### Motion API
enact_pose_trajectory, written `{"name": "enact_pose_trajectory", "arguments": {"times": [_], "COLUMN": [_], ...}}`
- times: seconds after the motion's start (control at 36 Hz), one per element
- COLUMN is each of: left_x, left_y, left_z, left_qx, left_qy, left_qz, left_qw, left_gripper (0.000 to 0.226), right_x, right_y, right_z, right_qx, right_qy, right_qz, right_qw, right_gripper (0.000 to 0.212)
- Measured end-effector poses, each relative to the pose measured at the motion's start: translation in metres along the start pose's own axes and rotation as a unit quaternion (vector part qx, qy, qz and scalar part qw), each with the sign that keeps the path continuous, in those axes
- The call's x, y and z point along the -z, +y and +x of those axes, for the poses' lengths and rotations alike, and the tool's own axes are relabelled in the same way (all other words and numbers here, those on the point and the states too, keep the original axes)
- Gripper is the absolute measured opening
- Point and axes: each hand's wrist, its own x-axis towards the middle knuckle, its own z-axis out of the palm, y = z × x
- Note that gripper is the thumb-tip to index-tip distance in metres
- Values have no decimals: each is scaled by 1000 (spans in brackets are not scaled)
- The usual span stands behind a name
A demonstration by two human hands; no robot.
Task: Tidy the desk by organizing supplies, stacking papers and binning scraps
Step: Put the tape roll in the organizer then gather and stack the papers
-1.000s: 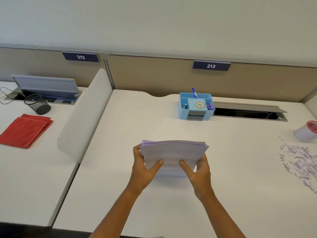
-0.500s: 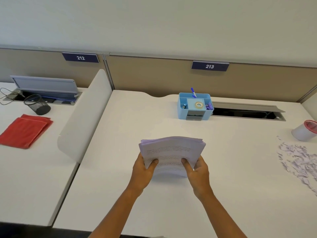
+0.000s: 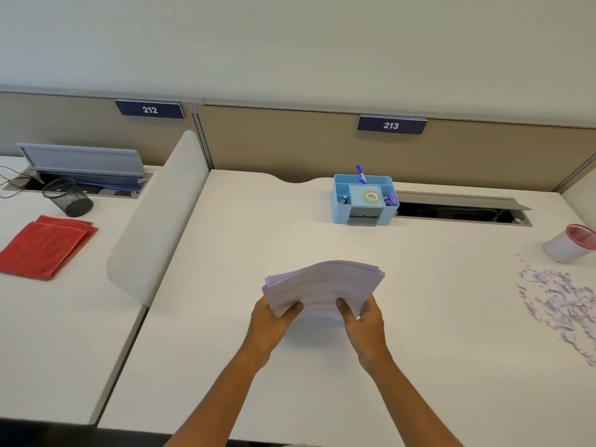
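Observation:
A stack of printed papers [image 3: 324,285] is held just above the middle of the white desk [image 3: 225,317], bowed upward in its centre. My left hand [image 3: 269,324] grips its near left corner, thumb on top. My right hand [image 3: 364,321] grips the near right corner the same way. A blue desk organizer [image 3: 364,201] with a tape roll, a pen and clips stands at the back of the desk. Torn paper scraps [image 3: 559,301] lie scattered at the right. A small bin with a red rim [image 3: 569,243] lies tipped beside them.
An open cable tray [image 3: 458,212] runs along the back right. A curved white divider [image 3: 154,227] separates this desk from the left one, which holds a red cloth [image 3: 45,245], a black mesh cup [image 3: 69,198] and loose cables.
Both hands have slid toward the near corners of the stack, and the papers now bow upward in the middle instead of lying flat between the hands.

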Motion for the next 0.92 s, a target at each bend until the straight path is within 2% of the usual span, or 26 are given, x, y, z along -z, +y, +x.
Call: {"name": "enact_pose_trajectory", "arguments": {"times": [0.11, 0.22, 0.36, 0.5, 0.58, 0.69, 0.78, 0.92], "left_x": [-4, 3, 18, 32, 33, 21, 7, 2], "left_y": [7, 9, 2, -4, -4, 0, 1, 0], "left_z": [-2, 1, 2, 0, -5, -11, -16, -21], "left_qx": [-2, 31, 76, 82, 82, 96, 103, 94], "left_qy": [-11, -4, 23, 60, 69, 78, 77, 60], "left_qz": [20, 22, -41, -134, -212, -289, -319, -304], "left_qw": [1000, 999, 996, 986, 971, 949, 939, 946], "left_gripper": [39, 24, 23, 32, 43, 43, 51, 59], "right_x": [-2, 6, 27, 49, 50, 32, 14, 10], "right_y": [-2, -11, -18, -10, 1, 10, 6, 1], "right_z": [5, 11, 16, 9, 1, -16, -27, -23], "right_qx": [-3, 4, -5, -66, -104, -138, -145, -143], "right_qy": [-8, -42, -119, -173, -155, -119, -89, -35], "right_qz": [-9, -42, -49, 30, 121, 226, 233, 184], "right_qw": [1000, 998, 992, 982, 975, 957, 958, 972], "right_gripper": [33, 34, 21, 30, 41, 42, 39, 30]}}
